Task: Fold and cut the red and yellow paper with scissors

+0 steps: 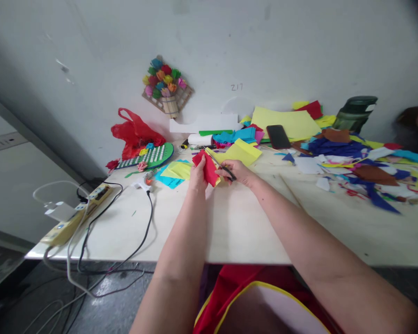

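Observation:
My left hand (197, 175) grips a folded red piece of paper (210, 170) by its left side, with yellow showing along the edges. A pair of scissors with dark handles (229, 172) is in my right hand (239, 171), its blades lying along the paper's right edge. Whether the blades are parted I cannot make out. Behind the hands lies a folded yellow sheet (243, 152). Left of my left hand, a pale yellow sheet (177, 170) rests on blue paper (172, 182).
A hot glue gun (143, 183) and power strip (78, 215) with trailing cables stand left. A red plastic bag (132, 132) is behind. A phone (277, 137), a dark bottle (355, 113) and heaped paper scraps (365, 174) lie right. A thin stick (290, 191) is near my right forearm.

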Tool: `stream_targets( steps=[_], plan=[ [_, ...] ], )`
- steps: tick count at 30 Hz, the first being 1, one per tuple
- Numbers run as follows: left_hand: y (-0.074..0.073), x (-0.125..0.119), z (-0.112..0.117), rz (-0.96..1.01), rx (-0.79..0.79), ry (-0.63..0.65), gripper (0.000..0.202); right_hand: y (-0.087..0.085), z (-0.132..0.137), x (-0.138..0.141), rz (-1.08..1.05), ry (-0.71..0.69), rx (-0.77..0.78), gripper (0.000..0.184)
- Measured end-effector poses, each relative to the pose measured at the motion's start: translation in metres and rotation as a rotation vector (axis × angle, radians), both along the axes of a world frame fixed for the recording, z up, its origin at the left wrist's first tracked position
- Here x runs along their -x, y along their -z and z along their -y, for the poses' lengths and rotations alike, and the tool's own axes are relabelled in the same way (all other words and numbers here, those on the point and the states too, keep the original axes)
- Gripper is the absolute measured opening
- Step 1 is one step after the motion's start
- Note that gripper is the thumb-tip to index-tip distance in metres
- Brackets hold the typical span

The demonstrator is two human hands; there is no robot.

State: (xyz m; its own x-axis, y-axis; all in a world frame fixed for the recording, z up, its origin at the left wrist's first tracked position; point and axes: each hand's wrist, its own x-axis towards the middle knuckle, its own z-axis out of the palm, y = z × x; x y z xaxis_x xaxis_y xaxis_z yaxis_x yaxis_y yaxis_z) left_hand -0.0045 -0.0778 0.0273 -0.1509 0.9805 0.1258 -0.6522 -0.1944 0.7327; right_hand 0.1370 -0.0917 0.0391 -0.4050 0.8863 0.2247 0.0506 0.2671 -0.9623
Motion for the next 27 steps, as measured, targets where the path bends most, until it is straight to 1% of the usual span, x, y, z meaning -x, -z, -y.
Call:
stream_targets(
  steps=[5,8,12,15,21,27],
  plan=[
    [0.001,0.001,-0.001,-0.013,-0.007,-0.029,0.026,0.001,-0.002,-0.002,0.039,0.021,-0.027,0.031],
    [0.001,0.002,0.0,-0.03,-0.001,-0.04,0.028,-0.004,0.0,-0.004,0.07,0.028,-0.009,0.03],
    [0.002,0.006,0.0,-0.048,-0.02,-0.062,0.027,-0.014,0.006,-0.012,0.182,-0.015,0.051,0.031],
    [0.003,0.009,0.0,-0.07,-0.029,-0.087,0.027,-0.019,0.007,-0.02,0.241,-0.074,0.065,0.033],
    [0.001,0.012,0.001,-0.095,-0.049,-0.048,0.029,-0.019,-0.001,-0.035,0.22,-0.147,0.048,0.035],
    [0.001,0.01,0.002,-0.091,-0.049,-0.011,0.028,-0.019,-0.001,-0.036,0.234,-0.185,0.042,0.035]
  ],
)
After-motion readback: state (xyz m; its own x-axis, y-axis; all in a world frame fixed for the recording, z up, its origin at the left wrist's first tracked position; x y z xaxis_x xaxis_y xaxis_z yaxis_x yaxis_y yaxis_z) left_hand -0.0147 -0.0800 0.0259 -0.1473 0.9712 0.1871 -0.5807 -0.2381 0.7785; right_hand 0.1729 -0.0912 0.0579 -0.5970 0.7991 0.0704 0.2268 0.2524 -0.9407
